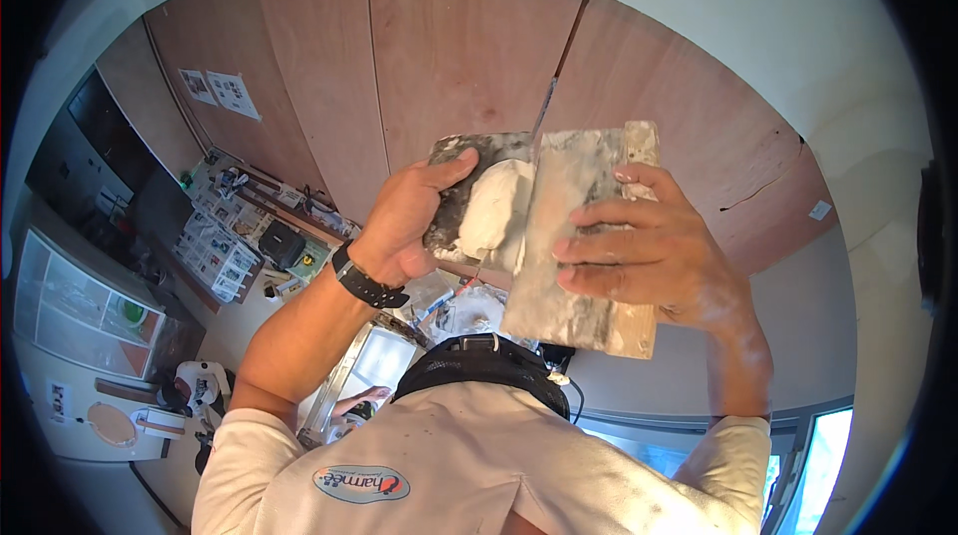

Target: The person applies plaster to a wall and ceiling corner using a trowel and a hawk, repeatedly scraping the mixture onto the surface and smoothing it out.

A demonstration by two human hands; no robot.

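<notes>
My left hand (399, 221), with a dark watch on its wrist, grips the side of a dark, stained flat board (504, 146), its thumb over the face. A smooth lump of white, paste-like material (491, 206) lies on that board. My right hand (639, 251) holds a wider, paste-smeared slab (564, 166) with a pale wooden strip (639, 335) along its right edge, fingers spread across the face. The slab's left edge is close beside the lump; whether they touch I cannot tell.
Plywood panels (469, 46) stand beyond the boards. At the left, a bench holds newspapers (215, 256), a black case (281, 244) and tools. Below the boards are a white, smeared surface (464, 315) and a pale tray (384, 365). A glazed cabinet (70, 285) stands far left.
</notes>
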